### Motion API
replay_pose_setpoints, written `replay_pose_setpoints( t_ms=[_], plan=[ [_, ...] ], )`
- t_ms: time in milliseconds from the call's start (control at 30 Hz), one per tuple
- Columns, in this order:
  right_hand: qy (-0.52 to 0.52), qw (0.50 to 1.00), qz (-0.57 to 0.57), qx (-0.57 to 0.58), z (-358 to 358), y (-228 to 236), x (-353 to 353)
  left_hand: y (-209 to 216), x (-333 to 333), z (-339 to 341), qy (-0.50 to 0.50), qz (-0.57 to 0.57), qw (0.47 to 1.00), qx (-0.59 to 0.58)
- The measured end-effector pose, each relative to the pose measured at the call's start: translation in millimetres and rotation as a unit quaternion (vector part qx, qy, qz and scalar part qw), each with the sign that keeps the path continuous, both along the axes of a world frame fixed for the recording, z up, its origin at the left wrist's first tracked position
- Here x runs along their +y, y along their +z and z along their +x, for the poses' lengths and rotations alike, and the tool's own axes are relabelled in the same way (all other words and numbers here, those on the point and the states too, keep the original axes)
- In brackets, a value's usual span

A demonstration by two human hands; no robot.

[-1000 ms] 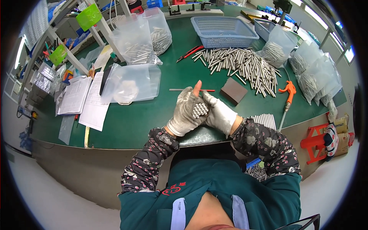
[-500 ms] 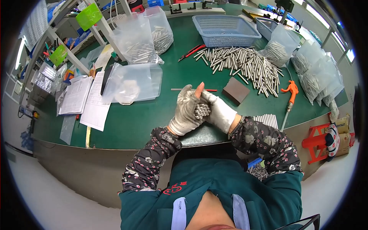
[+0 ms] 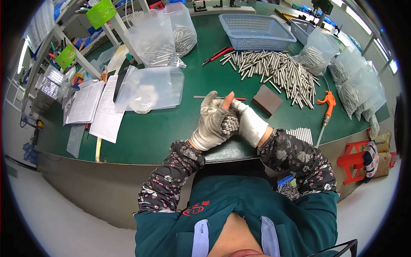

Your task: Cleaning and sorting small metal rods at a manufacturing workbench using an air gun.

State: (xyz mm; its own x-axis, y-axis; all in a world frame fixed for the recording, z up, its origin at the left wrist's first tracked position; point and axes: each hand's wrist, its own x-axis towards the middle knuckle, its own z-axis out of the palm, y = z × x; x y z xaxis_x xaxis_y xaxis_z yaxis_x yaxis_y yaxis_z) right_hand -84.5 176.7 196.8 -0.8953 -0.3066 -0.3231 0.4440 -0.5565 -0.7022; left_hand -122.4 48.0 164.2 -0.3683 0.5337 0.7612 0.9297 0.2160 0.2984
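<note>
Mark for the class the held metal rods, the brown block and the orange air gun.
Held metal rods (image 3: pixel 230 124): head view, on the bundled rod ends.
Brown block (image 3: pixel 266 100): head view, on its broad face.
Orange air gun (image 3: pixel 329 101): head view, on its orange body.

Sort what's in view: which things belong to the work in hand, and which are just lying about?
Likely part of the work:
bundle of metal rods, between the left hand and right hand
loose rod pile
probably the row of rods by the right forearm

Seemingly just lying about:
red-handled tool
papers
red stool
</note>
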Motion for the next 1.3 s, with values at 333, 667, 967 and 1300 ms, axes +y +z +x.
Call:
replay_pose_setpoints(
  t_ms=[333, 667, 967, 1300],
  plan=[
    [0.040, 0.995, 0.089, -0.030, -3.9, 3.1, 1.9, -2.8, -5.0, 0.6, -0.011, -0.007, 0.997, -0.074],
    [0.049, 0.999, 0.003, -0.015, -2.3, 2.5, 4.0, -3.4, -5.0, 0.6, -0.015, -0.014, 0.998, -0.059],
    [0.075, 0.985, 0.154, 0.009, -11.0, 0.8, 9.3, -19.6, -8.2, -2.6, -0.090, 0.058, 0.950, -0.295],
    [-0.031, 0.490, 0.806, 0.329, 8.9, 41.7, 80.7, -19.6, -10.4, -10.5, -0.162, 0.171, 0.785, -0.572]
  ],
)
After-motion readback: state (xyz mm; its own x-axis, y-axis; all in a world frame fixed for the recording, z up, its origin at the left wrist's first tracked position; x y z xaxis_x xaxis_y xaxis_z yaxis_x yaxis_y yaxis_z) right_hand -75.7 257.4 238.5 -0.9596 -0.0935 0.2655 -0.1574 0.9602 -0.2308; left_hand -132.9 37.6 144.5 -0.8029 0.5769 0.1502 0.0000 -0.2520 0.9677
